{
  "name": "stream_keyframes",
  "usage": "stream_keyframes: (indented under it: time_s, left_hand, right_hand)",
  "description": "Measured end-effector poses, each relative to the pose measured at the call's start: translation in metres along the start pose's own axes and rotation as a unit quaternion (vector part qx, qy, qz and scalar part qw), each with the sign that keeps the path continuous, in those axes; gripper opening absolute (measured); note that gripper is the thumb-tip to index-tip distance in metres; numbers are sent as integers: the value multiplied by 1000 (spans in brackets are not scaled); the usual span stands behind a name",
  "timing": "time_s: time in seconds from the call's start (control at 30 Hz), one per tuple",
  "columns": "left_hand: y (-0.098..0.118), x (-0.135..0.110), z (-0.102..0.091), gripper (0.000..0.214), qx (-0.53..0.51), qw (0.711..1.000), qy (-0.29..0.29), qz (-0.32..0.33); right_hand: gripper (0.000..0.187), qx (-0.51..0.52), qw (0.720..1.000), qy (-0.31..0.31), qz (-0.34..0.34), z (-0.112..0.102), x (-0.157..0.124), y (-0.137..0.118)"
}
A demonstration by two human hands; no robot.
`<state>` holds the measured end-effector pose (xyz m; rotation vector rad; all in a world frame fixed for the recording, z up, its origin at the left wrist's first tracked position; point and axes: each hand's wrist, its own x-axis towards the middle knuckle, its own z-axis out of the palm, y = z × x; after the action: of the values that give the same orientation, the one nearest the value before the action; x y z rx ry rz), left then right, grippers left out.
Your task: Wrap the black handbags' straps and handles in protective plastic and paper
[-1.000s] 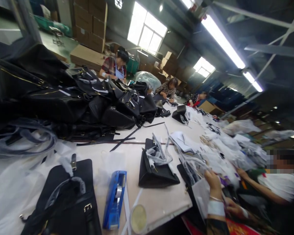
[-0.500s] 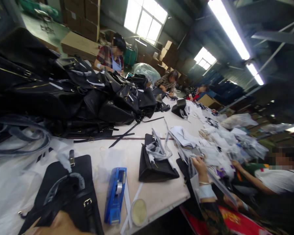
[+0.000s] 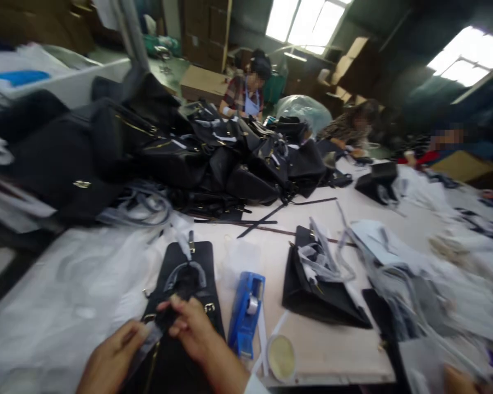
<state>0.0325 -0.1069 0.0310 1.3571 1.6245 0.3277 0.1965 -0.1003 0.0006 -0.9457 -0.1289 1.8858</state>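
A flat black handbag (image 3: 195, 262) with a plastic-wrapped handle lies on the table in front of me. My right hand (image 3: 189, 324) rests on its lower part, fingers pinched on the bag's strap by a gold buckle. My left hand (image 3: 113, 355) is curled at the bag's lower left edge, gripping a strip of clear plastic wrap (image 3: 150, 340). A blue tape dispenser (image 3: 246, 313) lies just right of the bag.
A big heap of black handbags (image 3: 213, 158) fills the back left. Another black bag (image 3: 318, 279) stands to the right, next to a round yellowish lid (image 3: 281, 357). White plastic sheeting (image 3: 57, 306) covers the left. Other people work at the table's far side and right.
The view swung left and down. Both my hands came into view and closed on the black handbag in front. The co-worker on the right slid almost out of view.
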Motion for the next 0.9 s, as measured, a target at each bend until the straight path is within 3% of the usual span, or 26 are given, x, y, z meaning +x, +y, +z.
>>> stream_keyframes:
  time_s: [0.1,0.3,0.63,0.8,0.9]
  left_hand:
    - [-6,2,-5,37,-12,1000,3,-11]
    - [5,9,2,35,-32,998,43,-24]
    - [-14,7,2,34,-25,1000,-17,-8]
    - [-1,9,4,33,-83,994,-62,-39]
    - [-1,13,3,33,-114,991,-57,-41]
  right_hand:
    - [34,54,998,39,6,0,15,3]
    - [37,-5,999,40,-27,1,14,42]
    - [32,94,994,27,47,-5,24,23]
    - [38,39,997,-2,71,4,22,33]
    - [39,21,996,16,84,2,23,26]
